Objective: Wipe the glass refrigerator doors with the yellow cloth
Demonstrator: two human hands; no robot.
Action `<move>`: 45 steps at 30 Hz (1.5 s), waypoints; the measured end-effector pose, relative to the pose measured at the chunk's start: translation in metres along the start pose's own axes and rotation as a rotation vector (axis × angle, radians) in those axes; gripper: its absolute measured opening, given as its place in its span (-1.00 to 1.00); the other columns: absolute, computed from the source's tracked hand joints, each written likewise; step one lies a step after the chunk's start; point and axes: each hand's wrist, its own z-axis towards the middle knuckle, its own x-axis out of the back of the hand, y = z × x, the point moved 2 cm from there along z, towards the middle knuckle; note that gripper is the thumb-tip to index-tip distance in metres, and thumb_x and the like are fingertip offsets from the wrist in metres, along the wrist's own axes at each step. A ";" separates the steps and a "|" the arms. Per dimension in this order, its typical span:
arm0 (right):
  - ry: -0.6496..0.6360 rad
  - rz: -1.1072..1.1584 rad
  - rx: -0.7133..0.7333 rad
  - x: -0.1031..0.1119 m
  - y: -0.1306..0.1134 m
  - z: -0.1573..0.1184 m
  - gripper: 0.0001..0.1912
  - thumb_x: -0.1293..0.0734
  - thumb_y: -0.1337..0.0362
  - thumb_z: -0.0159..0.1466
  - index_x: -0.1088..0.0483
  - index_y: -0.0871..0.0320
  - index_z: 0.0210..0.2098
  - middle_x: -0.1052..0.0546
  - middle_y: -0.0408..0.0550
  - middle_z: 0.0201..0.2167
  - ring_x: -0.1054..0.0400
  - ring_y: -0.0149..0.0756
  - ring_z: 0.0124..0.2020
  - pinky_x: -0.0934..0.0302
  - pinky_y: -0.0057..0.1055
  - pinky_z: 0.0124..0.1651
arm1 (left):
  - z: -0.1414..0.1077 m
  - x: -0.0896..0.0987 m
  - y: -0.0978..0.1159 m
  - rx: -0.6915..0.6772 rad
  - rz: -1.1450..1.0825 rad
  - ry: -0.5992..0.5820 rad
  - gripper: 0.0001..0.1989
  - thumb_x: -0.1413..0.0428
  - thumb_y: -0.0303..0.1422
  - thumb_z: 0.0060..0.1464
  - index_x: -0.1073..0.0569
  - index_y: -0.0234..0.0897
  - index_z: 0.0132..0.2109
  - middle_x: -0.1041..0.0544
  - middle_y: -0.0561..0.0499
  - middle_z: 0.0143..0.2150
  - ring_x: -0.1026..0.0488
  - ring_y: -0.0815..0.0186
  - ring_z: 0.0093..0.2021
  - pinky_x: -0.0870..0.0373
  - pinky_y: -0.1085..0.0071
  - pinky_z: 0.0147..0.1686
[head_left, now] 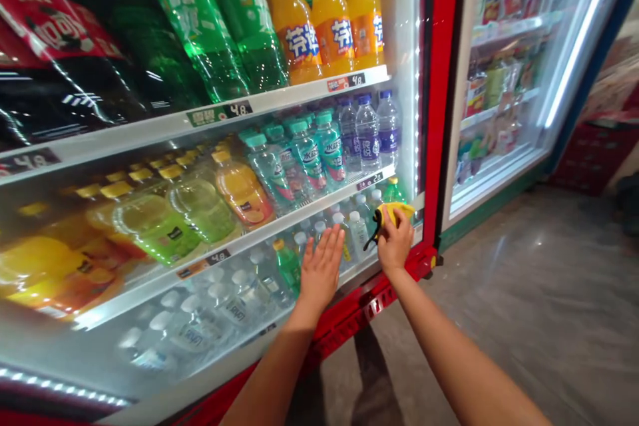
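Observation:
My left hand (pixel 321 266) is raised in front of the lowest shelf of a drinks fridge, fingers stretched out and flat, with nothing in it. Whether its palm touches a glass front I cannot tell. To its right, my right hand (pixel 395 241) is closed on a soft-looking yellow-and-black thing (pixel 402 210) near the fridge's lower right corner. Its exact kind does not show. Behind the hands stand small clear bottles with white caps (pixel 357 229) and a green bottle with a yellow cap (pixel 288 266).
Teal-capped bottles (pixel 305 150) and large juice bottles (pixel 172 219) fill the middle shelf. Orange soda bottles (pixel 327 20), green ones (pixel 197 20) and cola (pixel 64 33) stand above. A red frame (pixel 443 80) edges the fridge. A second fridge (pixel 499 113) and grey floor (pixel 509 286) lie right.

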 end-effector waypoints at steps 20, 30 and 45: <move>0.068 0.310 -0.101 -0.024 0.038 0.040 -0.28 -0.11 0.53 0.18 -0.42 -0.02 0.25 -0.32 0.02 0.37 -0.13 -0.14 0.40 -0.10 0.09 0.38 | 0.060 -0.017 0.025 -0.215 0.019 -0.055 -0.16 0.04 -0.54 0.10 0.06 -0.27 0.51 -0.01 -0.01 0.52 0.13 0.31 0.54 0.59 0.12 0.47; 0.157 0.148 -0.384 -0.036 0.072 0.065 -0.29 -0.07 0.48 0.26 -0.23 0.15 0.39 -0.25 0.18 0.39 0.00 -0.09 0.46 -0.01 0.10 0.42 | 0.098 -0.025 0.041 -0.268 0.046 -0.107 -0.19 0.04 -0.51 0.13 0.01 -0.26 0.51 0.06 -0.01 0.54 0.21 0.29 0.55 0.57 0.07 0.47; 0.072 0.269 -0.226 -0.023 0.084 0.126 -0.26 -0.07 0.47 0.26 -0.18 0.02 0.41 -0.16 -0.04 0.47 0.20 -0.14 0.53 0.09 0.13 0.47 | 0.128 -0.033 0.054 -0.338 0.119 -0.080 -0.22 -0.02 -0.41 0.18 0.00 -0.31 0.50 0.02 -0.03 0.53 0.32 0.29 0.55 0.57 0.14 0.49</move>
